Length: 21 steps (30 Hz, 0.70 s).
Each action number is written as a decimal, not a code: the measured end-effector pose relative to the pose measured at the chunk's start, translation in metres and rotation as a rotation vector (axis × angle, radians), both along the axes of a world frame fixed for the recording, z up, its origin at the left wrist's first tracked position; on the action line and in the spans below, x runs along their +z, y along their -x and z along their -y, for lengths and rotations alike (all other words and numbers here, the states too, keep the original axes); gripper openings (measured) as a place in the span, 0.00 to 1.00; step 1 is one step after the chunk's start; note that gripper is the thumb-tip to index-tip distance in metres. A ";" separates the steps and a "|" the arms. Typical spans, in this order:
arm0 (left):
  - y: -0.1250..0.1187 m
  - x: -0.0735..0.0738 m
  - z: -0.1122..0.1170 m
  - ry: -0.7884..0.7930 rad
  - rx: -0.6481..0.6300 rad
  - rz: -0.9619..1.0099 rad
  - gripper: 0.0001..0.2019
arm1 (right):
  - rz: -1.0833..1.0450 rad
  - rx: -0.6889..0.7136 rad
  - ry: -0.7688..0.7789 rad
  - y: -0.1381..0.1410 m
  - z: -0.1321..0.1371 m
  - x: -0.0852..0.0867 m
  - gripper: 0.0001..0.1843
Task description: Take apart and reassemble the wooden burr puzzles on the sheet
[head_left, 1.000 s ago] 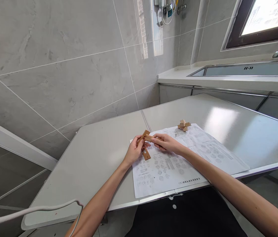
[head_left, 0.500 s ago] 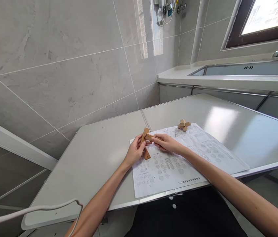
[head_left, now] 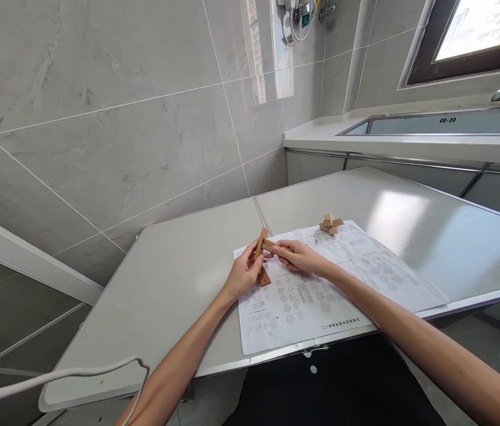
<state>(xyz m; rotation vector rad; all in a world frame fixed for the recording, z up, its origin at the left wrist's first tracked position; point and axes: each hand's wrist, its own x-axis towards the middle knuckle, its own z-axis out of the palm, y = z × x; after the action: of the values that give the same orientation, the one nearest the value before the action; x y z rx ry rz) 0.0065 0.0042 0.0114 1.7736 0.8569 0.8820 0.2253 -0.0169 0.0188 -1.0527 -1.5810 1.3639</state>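
My left hand (head_left: 241,274) is closed around a notched wooden puzzle bar (head_left: 260,244) held nearly upright over the printed instruction sheet (head_left: 321,284). My right hand (head_left: 300,255) pinches a second wooden bar (head_left: 271,244) whose end meets the upright one. A third wooden piece (head_left: 263,278) lies on the sheet just below my left fingers. An assembled wooden burr puzzle (head_left: 330,223) rests at the far edge of the sheet, apart from both hands.
The grey folding table (head_left: 178,278) stands against a tiled wall. Behind it runs a counter with a steel sink (head_left: 445,125) and a tap at the right. A white cable (head_left: 54,378) crosses the table's near left corner.
My left hand has turned its wooden bar from slanted to nearly upright against the piece in my right hand. Both hands stayed over the same spot on the sheet.
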 end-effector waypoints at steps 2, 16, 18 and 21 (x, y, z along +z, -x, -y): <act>0.000 0.000 0.000 -0.016 0.005 -0.009 0.28 | 0.007 0.000 -0.006 0.000 -0.001 -0.002 0.30; 0.001 0.006 0.005 -0.104 0.034 -0.083 0.26 | 0.069 -0.014 -0.015 0.000 0.000 -0.001 0.31; 0.001 0.006 0.004 -0.129 0.045 -0.089 0.26 | 0.078 -0.018 -0.012 0.000 0.001 -0.001 0.31; 0.002 0.006 0.004 -0.178 0.051 -0.121 0.26 | 0.088 -0.018 -0.010 0.000 0.001 -0.001 0.31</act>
<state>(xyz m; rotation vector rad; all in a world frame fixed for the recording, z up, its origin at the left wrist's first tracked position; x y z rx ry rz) 0.0050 0.0003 0.0173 1.9836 0.9289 0.9144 0.2255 -0.0180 0.0182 -1.1317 -1.6367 1.3120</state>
